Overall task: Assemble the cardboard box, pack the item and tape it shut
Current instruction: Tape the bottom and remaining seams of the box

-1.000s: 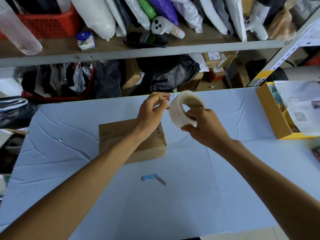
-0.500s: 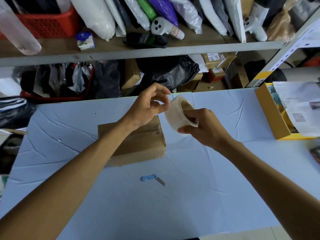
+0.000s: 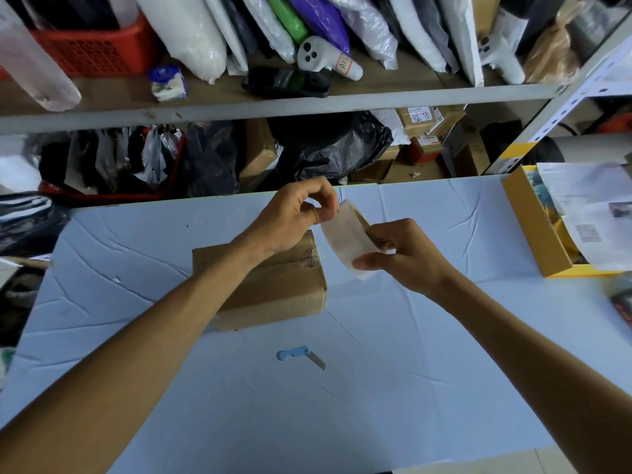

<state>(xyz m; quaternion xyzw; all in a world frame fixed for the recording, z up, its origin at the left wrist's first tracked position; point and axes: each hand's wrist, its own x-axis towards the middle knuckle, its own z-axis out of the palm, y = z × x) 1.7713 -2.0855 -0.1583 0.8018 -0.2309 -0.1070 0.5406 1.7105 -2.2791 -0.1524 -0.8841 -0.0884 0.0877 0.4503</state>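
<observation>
Here, far behind the cardboard box (image 3: 273,289) and to its left, a red basket (image 3: 92,53) sat on the shelf; its dark contents could not be made out. The cardboard box itself lay on the blue table (image 3: 427,388) with its flaps closed, so nothing inside showed. Just above the box's far right corner, the left hand (image 3: 294,217) had its thumb and forefinger pinched at the top rim of the tape roll (image 3: 345,234), the other fingers curled. In front of the box, nearer the person, a blue cutter (image 3: 297,355) lay flat with its blade out. Just right of the box, the tape roll was held off the table, tilted. The right hand (image 3: 407,258) gripped it, thumb pressed under its outer face and fingers curled into its core. Well to the right of the box, 1 open yellow carton (image 3: 533,227) held printed papers (image 3: 591,213) that spilled over its rim.

Against 1 second earlier, the roll had turned: then its open core faced the camera, now mostly its outer band showed. The left hand's pinch had stayed at the rim. The cardboard box and the cutter had kept their places.
</observation>
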